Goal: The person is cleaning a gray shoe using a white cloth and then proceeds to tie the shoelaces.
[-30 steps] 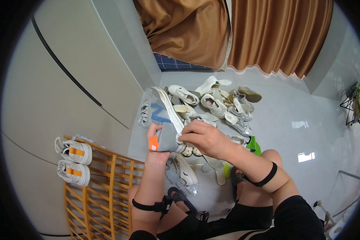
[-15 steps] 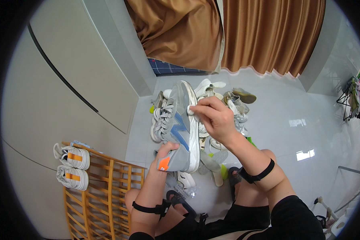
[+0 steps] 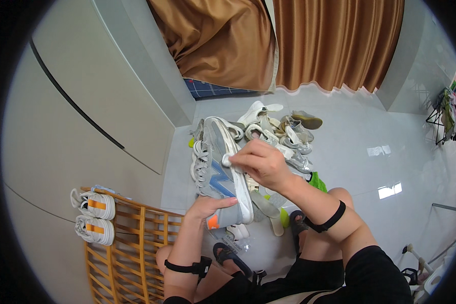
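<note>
Grey sneaker (image 3: 219,175) — the head view has it raised over the piled shoes (image 3: 269,137), your left hand (image 3: 207,206) wrapped around its heel end. Your right hand (image 3: 262,164) pinches a white wad (image 3: 226,160) between close-set fingertips — slid off the sole edge (image 3: 242,190), it now seems to meet the upper. Leftward, a wooden rack (image 3: 141,228) bears two white shoes (image 3: 105,206).

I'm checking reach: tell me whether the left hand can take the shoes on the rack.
Probably not: the left hand holds the sneaker, though the way to the shoes on the rack looks free.
</note>
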`<state>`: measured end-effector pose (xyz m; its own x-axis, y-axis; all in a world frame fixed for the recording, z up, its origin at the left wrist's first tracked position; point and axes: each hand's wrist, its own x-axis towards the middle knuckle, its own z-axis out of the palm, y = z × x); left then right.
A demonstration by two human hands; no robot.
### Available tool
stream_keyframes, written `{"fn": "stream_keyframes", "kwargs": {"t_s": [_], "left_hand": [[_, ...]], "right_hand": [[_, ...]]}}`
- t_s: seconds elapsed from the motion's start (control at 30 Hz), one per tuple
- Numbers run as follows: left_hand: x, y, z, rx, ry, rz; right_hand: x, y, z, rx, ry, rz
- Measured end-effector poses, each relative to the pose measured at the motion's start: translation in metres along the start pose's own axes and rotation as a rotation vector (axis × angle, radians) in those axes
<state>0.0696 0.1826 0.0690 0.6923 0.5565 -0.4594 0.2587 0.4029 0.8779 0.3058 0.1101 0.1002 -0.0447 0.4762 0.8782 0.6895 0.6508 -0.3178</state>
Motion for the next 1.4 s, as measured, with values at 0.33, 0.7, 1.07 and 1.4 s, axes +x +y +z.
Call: {"fn": "stream_keyframes", "kwargs": {"t_s": [0.33,0.7,1.07,1.4], "left_hand": [[0.015,-0.022,0.005,0.210,-0.072,0.482],[0.015,-0.006,0.017,-0.165,-0.045,0.342],[0.032,0.002,0.029,0.231,0.226,0.521],[0.024,-0.001,0.035,0.733,0.337,0.594]], "right_hand": [[0.018,-0.001,-0.007,-0.079,0.219,0.247],[0.000,-0.017,0.016,-0.020,0.020,0.170],[0.014,-0.010,-0.005,0.123,-0.415,0.078],[0.015,0.013,-0.017,-0.144,-0.087,0.233]]}}
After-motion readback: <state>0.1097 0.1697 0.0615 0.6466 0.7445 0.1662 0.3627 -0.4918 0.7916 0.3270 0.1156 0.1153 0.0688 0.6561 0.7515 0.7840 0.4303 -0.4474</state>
